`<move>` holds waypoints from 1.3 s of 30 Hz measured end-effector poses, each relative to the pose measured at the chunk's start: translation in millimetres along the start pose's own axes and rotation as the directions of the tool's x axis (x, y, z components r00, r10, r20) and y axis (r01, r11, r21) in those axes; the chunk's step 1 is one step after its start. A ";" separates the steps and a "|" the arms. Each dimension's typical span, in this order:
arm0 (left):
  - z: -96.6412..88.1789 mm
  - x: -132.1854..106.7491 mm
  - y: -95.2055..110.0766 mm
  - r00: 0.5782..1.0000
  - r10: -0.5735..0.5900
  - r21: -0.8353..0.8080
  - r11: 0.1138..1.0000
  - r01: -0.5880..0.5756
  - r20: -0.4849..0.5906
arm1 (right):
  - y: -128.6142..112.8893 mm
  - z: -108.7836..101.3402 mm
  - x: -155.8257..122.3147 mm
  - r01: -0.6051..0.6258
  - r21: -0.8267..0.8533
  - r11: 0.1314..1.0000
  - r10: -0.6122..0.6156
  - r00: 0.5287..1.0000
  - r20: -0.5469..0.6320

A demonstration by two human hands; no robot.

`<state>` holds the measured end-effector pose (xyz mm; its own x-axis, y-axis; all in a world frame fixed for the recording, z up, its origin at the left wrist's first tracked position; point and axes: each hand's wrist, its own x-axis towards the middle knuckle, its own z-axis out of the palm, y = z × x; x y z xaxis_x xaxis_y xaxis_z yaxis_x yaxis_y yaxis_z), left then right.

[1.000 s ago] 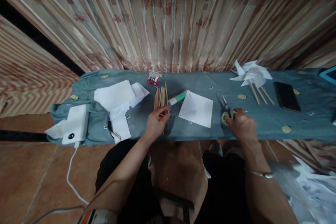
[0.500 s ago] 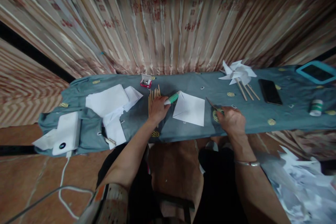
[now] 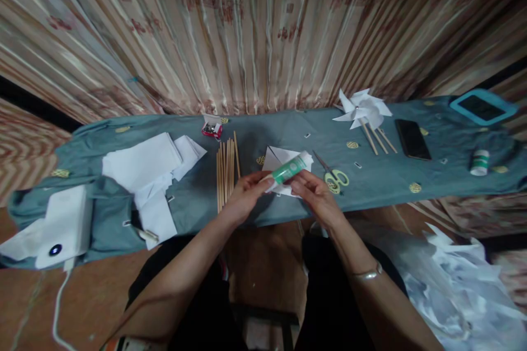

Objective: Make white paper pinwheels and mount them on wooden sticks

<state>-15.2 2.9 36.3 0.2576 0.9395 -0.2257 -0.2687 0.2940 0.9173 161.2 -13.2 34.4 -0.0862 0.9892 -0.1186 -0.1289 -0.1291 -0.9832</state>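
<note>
Both my hands hold a green and white glue stick over the front of the table. My left hand grips its near end, and my right hand pinches it from the right. Under the glue stick lies a folded white paper square. A bundle of wooden sticks lies just left of my left hand. Yellow-handled scissors lie on the cloth to the right of my right hand.
A blue-grey cloth covers the long table. White paper sheets and a white box lie at the left. Paper pinwheels, a black phone, a small bottle and a teal-framed tablet lie at the right.
My left hand picked up the glue stick and brought it toward me. My right hand let go of the scissors and moved left to the glue stick. The view shifted right.
</note>
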 end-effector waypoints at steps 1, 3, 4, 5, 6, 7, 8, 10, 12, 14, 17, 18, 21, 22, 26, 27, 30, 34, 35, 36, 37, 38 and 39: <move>6.0 -2.8 -2.4 0.999 -0.025 -0.018 1.000 0.026 0.029 | -1.3 4.3 -0.4 -0.031 0.091 0.995 0.031 1.000 0.000; 12.1 -5.3 -5.6 0.998 -0.051 -0.051 0.997 0.052 0.029 | -2.7 9.7 0.2 -0.072 0.210 0.975 0.079 0.997 -0.025; 12.7 -5.4 -6.4 0.998 -0.054 -0.058 0.997 0.055 0.012 | -2.8 11.0 1.0 -0.084 0.246 0.966 0.098 0.994 -0.048; 12.2 -4.8 -6.8 0.998 -0.057 -0.060 0.997 0.056 -0.004 | -2.4 11.7 2.0 -0.093 0.269 0.959 0.116 0.991 -0.070; 11.1 -3.9 -6.9 0.998 -0.057 -0.054 0.997 0.056 -0.016 | -1.9 11.9 3.3 -0.102 0.286 0.953 0.133 0.987 -0.091; 9.8 -2.6 -6.9 0.998 -0.056 -0.042 0.998 0.055 -0.022 | -1.1 11.7 4.7 -0.113 0.299 0.947 0.152 0.982 -0.110; 8.3 -1.2 -6.8 0.998 -0.052 -0.024 0.998 0.051 -0.024 | -0.4 11.0 6.3 -0.122 0.315 0.941 0.169 0.977 -0.128; 4.8 2.5 -6.5 0.999 -0.037 0.029 0.999 0.038 -0.037 | 0.7 8.2 10.2 -0.135 0.355 0.925 0.204 0.965 -0.164; -1.5 7.0 -4.4 0.998 -0.002 0.115 0.993 0.009 -0.055 | 1.2 3.5 15.2 -0.123 0.398 0.909 0.220 0.953 -0.208; -12.8 11.9 1.5 0.994 0.083 0.257 0.964 -0.064 -0.065 | 1.6 -2.4 20.5 -0.101 0.434 0.895 0.220 0.947 -0.235; -40.5 17.9 18.5 0.941 0.336 0.635 0.735 -0.236 -0.038 | 4.0 -10.6 26.7 -0.133 0.469 0.873 0.241 0.954 -0.177; -51.8 19.3 24.7 0.916 0.400 0.749 0.617 -0.243 -0.033 | 5.3 -12.6 27.9 -0.156 0.469 0.869 0.250 0.957 -0.145; -85.7 21.8 36.2 0.865 0.501 0.929 0.322 -0.181 -0.005 | 9.4 -16.5 29.4 -0.182 0.418 0.890 0.238 0.968 -0.086; -95.6 22.2 36.5 0.859 0.512 0.957 0.240 -0.161 0.016 | 10.2 -17.3 29.5 -0.178 0.398 0.900 0.227 0.971 -0.079; -121.2 22.1 24.6 0.898 0.434 0.990 0.079 -0.120 0.074 | 9.1 -19.7 31.0 -0.148 0.427 0.892 0.225 0.965 -0.134; -123.9 21.9 21.2 0.903 0.421 0.990 0.068 -0.120 0.081 | 8.2 -20.3 31.6 -0.147 0.447 0.882 0.239 0.958 -0.157; -125.5 20.4 17.0 0.905 0.416 0.989 0.076 -0.126 0.084 | 5.9 -22.3 33.3 -0.158 0.462 0.873 0.278 0.938 -0.205; -123.3 17.7 27.2 0.890 0.449 0.984 0.104 -0.144 0.083 | 3.9 -28.5 34.9 -0.113 0.371 0.922 0.223 0.937 -0.268; -122.7 17.2 31.1 0.880 0.467 0.983 0.102 -0.150 0.085 | 3.2 -30.7 35.2 -0.094 0.340 0.936 0.198 0.938 -0.285; -121.4 16.7 34.7 0.870 0.487 0.984 0.097 -0.149 0.083 | 2.5 -33.2 35.5 -0.074 0.311 0.948 0.172 0.938 -0.301; -119.0 16.4 37.6 0.857 0.510 0.985 0.092 -0.145 0.079 | 1.7 -35.6 35.9 -0.058 0.286 0.957 0.150 0.938 -0.313; -114.9 16.2 39.2 0.841 0.535 0.986 0.086 -0.144 0.076 | 1.2 -37.9 36.3 -0.046 0.266 0.963 0.134 0.937 -0.322; -108.7 16.0 39.0 0.826 0.557 0.985 0.080 -0.153 0.083 | 0.9 -39.9 36.6 -0.037 0.252 0.967 0.122 0.936 -0.331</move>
<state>-122.5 48.5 32.8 0.1402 0.9256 0.3516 0.8533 -0.2931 0.4312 197.4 25.7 23.7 0.2302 0.9329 -0.2769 -0.3705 -0.1791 -0.9114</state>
